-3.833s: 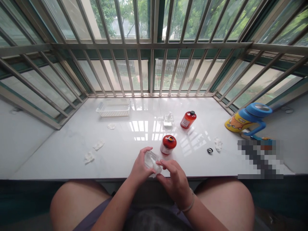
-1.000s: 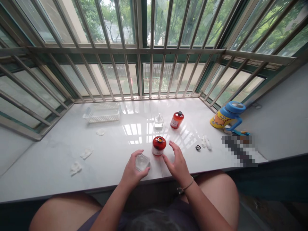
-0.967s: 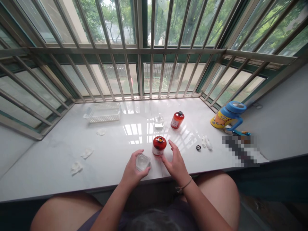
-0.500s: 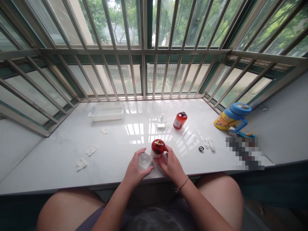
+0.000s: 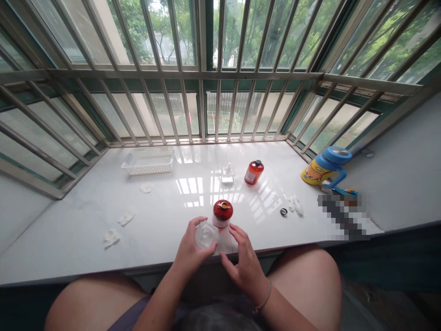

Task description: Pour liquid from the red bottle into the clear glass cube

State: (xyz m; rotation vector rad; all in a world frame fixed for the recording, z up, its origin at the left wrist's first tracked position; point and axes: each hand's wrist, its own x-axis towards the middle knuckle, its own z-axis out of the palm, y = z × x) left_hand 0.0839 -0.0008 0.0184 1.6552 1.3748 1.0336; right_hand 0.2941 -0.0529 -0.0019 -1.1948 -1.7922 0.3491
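My left hand (image 5: 189,250) grips a clear square glass container (image 5: 206,234), holding it low over the white marble sill (image 5: 165,220). My right hand (image 5: 244,269) is near the sill's front edge with its fingers apart, holding nothing. A red bottle (image 5: 223,212) with a white label and an open, yellowish mouth stands just beyond the glass container. It is close to my left fingers, and my right hand is not touching it.
Farther back stand a smaller orange-red bottle (image 5: 254,172) and a clear glass pump bottle (image 5: 228,174). A white plastic basket (image 5: 148,161) sits back left, with several cotton pads (image 5: 126,217) scattered about. A blue-and-yellow cup (image 5: 325,165) stands right; metal window bars (image 5: 220,105) run behind.
My right hand has drawn back toward me, away from the red bottle it was touching. My left hand still grips the glass container. The whole view has shifted slightly as my head moved.
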